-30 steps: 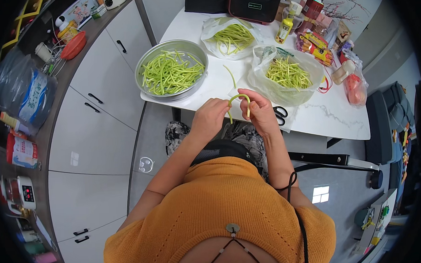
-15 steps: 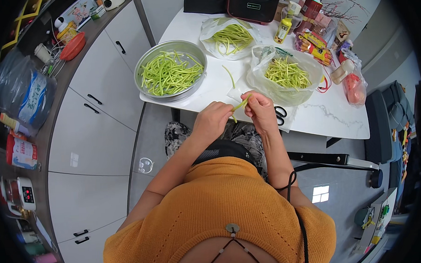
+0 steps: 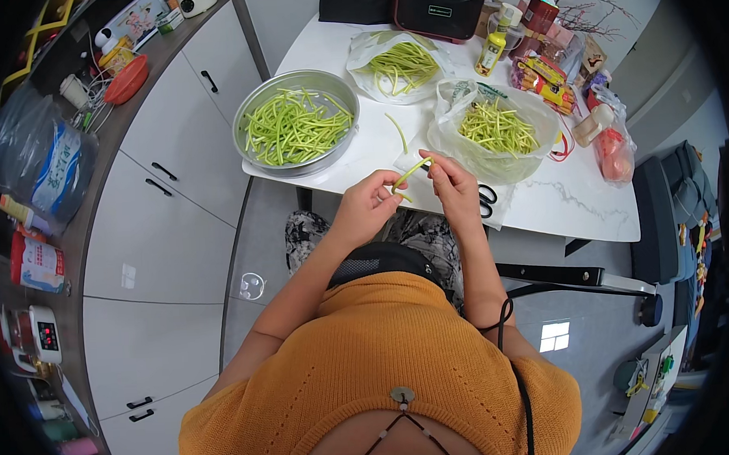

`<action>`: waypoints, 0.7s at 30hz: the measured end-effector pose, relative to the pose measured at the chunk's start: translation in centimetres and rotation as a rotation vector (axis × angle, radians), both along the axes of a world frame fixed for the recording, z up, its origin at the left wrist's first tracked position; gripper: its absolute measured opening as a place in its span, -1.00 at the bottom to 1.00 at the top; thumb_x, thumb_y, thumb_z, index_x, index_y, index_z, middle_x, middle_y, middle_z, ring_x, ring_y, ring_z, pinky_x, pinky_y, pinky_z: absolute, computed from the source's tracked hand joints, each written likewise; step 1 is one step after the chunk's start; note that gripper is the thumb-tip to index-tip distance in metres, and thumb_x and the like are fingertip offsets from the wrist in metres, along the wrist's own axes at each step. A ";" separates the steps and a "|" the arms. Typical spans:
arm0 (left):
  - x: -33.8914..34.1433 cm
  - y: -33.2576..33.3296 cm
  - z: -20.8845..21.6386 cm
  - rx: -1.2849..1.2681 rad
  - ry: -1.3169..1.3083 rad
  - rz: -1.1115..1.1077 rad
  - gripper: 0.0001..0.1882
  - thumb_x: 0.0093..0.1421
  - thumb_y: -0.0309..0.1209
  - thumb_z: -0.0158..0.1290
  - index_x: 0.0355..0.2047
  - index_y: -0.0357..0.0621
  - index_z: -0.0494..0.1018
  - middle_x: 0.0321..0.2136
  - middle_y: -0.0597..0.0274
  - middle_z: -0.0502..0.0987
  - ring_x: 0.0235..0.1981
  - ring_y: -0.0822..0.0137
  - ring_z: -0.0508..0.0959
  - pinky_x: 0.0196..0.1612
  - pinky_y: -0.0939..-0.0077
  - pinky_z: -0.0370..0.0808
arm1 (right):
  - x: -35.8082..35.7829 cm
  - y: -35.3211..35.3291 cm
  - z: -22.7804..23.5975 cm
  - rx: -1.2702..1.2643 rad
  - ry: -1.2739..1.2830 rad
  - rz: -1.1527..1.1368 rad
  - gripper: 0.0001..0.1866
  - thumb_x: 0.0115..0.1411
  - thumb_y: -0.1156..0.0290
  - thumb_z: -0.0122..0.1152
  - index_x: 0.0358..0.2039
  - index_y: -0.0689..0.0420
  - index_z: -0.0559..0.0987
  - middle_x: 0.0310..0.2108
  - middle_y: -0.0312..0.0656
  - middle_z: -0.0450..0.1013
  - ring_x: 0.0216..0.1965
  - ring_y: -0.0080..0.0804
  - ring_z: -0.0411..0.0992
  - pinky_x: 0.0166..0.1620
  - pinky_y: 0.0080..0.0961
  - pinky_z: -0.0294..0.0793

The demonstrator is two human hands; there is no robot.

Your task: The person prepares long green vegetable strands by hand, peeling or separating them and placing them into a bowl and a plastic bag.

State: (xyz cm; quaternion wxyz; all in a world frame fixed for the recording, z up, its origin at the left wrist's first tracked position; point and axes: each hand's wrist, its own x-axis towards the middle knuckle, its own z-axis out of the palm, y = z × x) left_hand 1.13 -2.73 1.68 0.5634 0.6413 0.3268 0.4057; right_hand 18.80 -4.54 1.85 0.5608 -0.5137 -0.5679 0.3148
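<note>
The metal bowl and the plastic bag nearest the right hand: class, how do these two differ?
The metal bowl is round and stiff-looking; the plastic bag is crumpled and irregular. The bowl is shiny grey; the bag is whitish and see-through. The bowl stands left of the right hand; the bag lies beyond it. Both hold green stems.

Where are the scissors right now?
In the head view, right of centre, the scissors lie on the table's near edge, partly hidden behind the right hand, just below the nearer bag of stems.
</note>
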 end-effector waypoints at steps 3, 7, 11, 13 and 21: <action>0.0 0.3 -0.2 -0.107 -0.162 -0.070 -0.81 0.11 -0.56 -0.03 -0.24 -0.26 0.43 -0.36 0.31 0.47 -0.51 0.62 0.35 -0.43 0.76 0.32 | 0.2 0.1 -0.1 0.091 -0.163 -0.003 -0.73 0.15 0.44 0.05 -0.11 0.08 0.52 -0.57 -0.37 0.26 -0.59 -0.68 0.19 -0.50 -0.74 0.18; -0.5 1.2 -1.0 0.203 0.054 -0.093 -0.78 0.15 -0.51 -0.04 -0.19 -0.29 0.43 -0.29 0.30 0.47 -0.51 0.63 0.35 -0.43 0.79 0.31 | -0.5 -0.3 0.7 0.076 -0.138 0.056 -0.75 0.12 0.52 0.09 -0.15 0.20 0.50 -0.49 -0.42 0.31 -0.50 -0.74 0.20 -0.44 -0.83 0.19; -0.1 0.9 -1.2 0.037 -0.007 -0.094 -0.79 0.15 -0.48 -0.02 -0.21 -0.29 0.44 -0.37 0.30 0.50 -0.54 0.63 0.34 -0.47 0.80 0.29 | -1.5 -0.5 0.5 0.031 0.105 0.038 -0.84 0.05 0.56 0.16 -0.30 0.21 0.51 -0.51 -0.38 0.39 -0.53 -0.73 0.26 -0.43 -0.82 0.27; 0.0 0.6 -0.2 -0.174 -0.053 -0.113 -0.80 0.14 -0.48 0.00 -0.23 -0.28 0.44 -0.44 0.31 0.50 -0.57 0.63 0.34 -0.49 0.80 0.28 | -1.5 -0.5 0.4 0.032 0.096 0.016 -0.88 0.03 0.56 0.19 -0.36 0.21 0.52 -0.52 -0.36 0.43 -0.56 -0.72 0.28 -0.44 -0.80 0.30; -0.1 0.8 -0.9 -0.250 -0.234 -0.010 -0.86 0.15 -0.48 -0.01 -0.32 -0.30 0.43 -0.47 0.25 0.49 -0.59 0.59 0.39 -0.58 0.81 0.31 | -2.0 -1.1 1.8 0.145 -0.208 -0.046 -0.90 -0.01 0.55 0.22 -0.42 0.20 0.54 -0.55 -0.31 0.42 -0.59 -0.68 0.31 -0.51 -0.74 0.28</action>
